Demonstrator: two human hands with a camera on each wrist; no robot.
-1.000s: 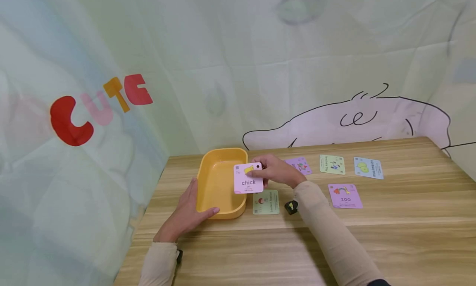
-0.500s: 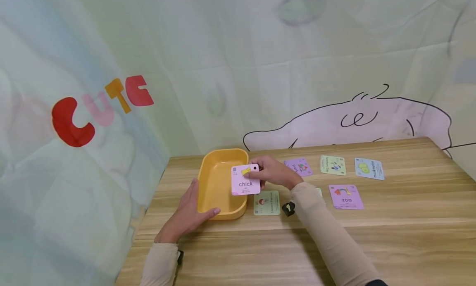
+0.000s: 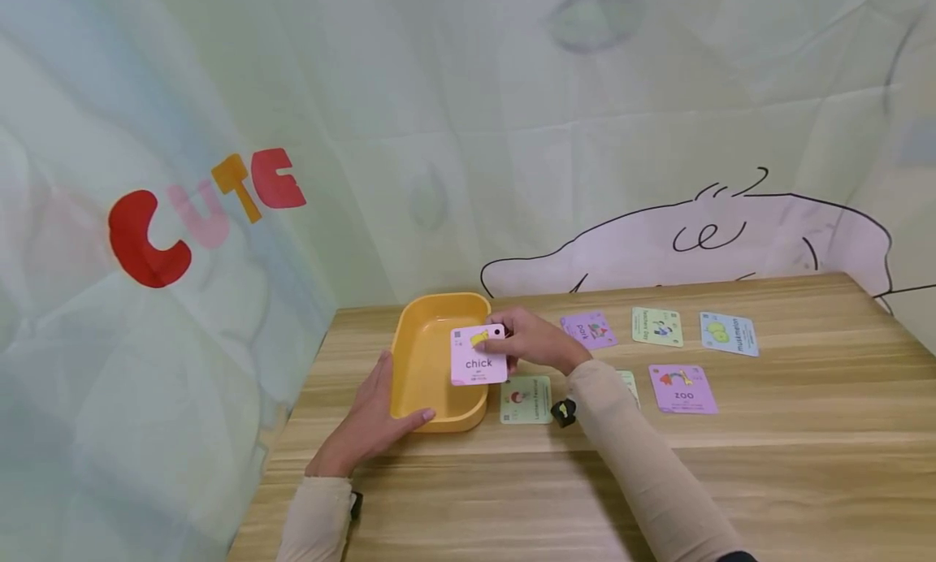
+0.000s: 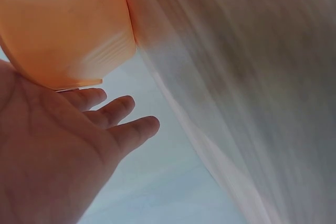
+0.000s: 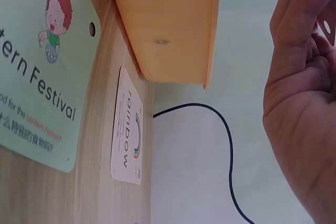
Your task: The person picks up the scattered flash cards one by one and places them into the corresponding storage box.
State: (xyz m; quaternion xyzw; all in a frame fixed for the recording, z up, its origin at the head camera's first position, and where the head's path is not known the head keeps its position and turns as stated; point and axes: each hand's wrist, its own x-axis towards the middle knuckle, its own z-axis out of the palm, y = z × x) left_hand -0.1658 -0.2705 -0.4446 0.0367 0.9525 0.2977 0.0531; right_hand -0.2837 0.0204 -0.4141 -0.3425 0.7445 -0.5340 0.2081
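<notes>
My right hand pinches a pink "chick" flashcard by its right edge, thumb on its face. In the head view the card overlaps the right side of a yellow plastic tray. Against the tray's left side lies my left hand, its thumb at the front corner of the rim. The left wrist view shows several of that hand's fingers extended by the tray's outer wall. A green "Lantern Festival" card lies just right of the tray.
Further right lie the "park" card, "Teachers' Day" card, "muskmelon" card and "zoo" card. Another green card is partly hidden by the right sleeve. A "rainbow" card shows in the right wrist view. A printed curtain hangs behind.
My right hand has moved slightly left with the "chick" card, further over the tray. More of the "park" card and the green card by the sleeve now shows. The left hand stays on the tray.
</notes>
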